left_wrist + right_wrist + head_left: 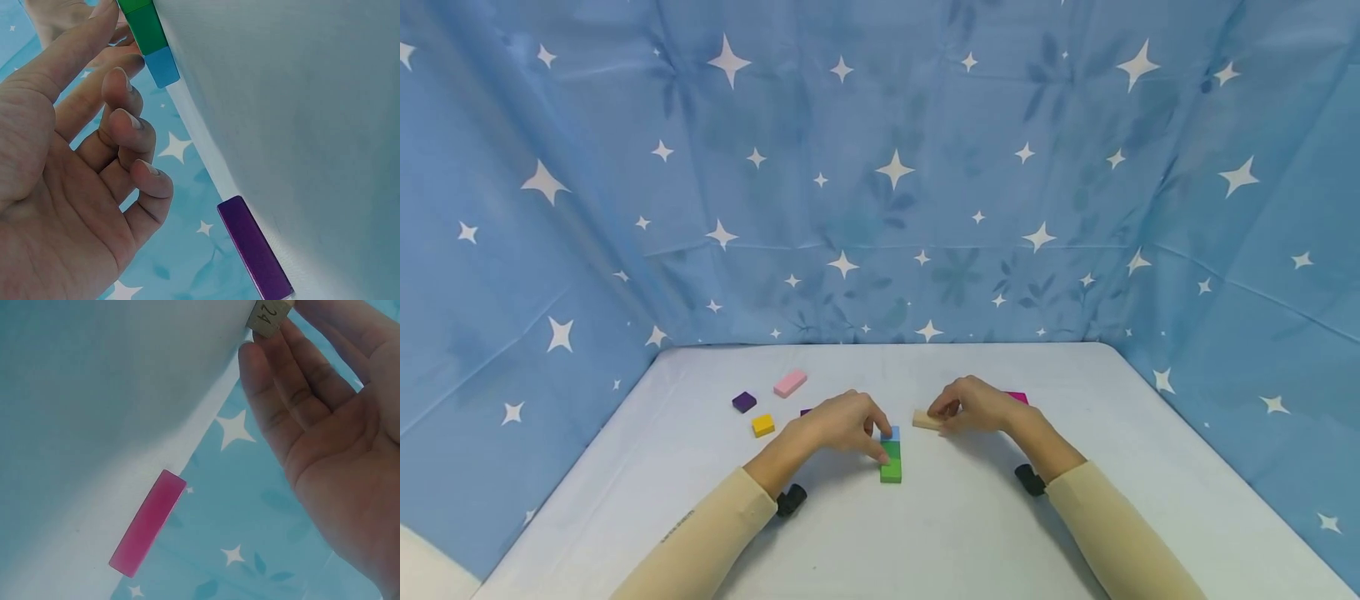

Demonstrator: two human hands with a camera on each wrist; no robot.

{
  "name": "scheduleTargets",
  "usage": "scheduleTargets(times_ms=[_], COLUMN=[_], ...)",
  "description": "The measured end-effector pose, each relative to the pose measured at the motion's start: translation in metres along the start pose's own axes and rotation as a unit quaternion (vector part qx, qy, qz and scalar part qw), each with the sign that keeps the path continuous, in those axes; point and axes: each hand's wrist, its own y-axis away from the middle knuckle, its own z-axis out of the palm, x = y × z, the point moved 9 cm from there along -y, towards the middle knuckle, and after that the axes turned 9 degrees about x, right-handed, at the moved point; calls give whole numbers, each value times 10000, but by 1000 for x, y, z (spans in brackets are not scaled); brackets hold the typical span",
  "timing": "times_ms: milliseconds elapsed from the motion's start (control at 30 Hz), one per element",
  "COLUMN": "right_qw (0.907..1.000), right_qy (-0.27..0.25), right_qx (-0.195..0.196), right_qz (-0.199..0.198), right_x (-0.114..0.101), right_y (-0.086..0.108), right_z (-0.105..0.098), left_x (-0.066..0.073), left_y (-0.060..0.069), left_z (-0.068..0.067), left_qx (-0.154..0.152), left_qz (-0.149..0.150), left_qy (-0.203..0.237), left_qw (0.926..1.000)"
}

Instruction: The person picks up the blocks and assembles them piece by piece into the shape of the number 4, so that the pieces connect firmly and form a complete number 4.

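A row of a light green block [891, 472], a darker green block [149, 31] and a blue block [162, 67] lies on the table. My left hand [850, 423] touches it with thumb and index finger at its left side; the other fingers curl loosely in the left wrist view. To the right of the row, my right hand [973, 406] pinches a plain wooden block [926, 420] between thumb and fingers. In the right wrist view, the wooden block [270, 317] shows the number 24 on its end.
Left of my left hand lie a pink block [790, 383], a dark purple block [744, 402] and a yellow block [763, 426]. Another purple block [255, 249] is partly behind that hand in the head view. A magenta block [148, 524] lies beyond my right hand.
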Motion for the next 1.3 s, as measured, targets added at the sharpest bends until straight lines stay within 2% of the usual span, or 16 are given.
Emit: scheduleTargets(times_ms=[200,433,600,733,800,933,1133,1300], right_qw=[9999,9995,9988,9987,9986,9988,9994,9995], right_qy=[18,173,318,244,228,163,205,212], right_qx=[-126,-238,-348,-427,-415,-401,-296,-215], right_qz=[31,-151,-97,-118,-238,-230,-17,-120], right_x=[-1,-7,-11,-21,-26,-29,-24,-22], right_y=[-1,-4,-13,-23,-29,-35,-34,-34], right_z=[4,7,16,22,23,27,26,24], left_x=[-3,-4,-3,-2,-1,0,-1,-2], left_y=[2,3,2,2,1,1,-1,-1], left_z=[1,0,3,6,7,7,3,2], left_qx=[-11,6,-25,-49,-35,-46,-4,2], left_qz=[-98,-63,-24,-8,-3,-9,-32,6], left_qy=[15,33,92,80,27,-29,-132,-104], left_qw=[9999,10000,10000,10000,10000,10000,9999,9999])
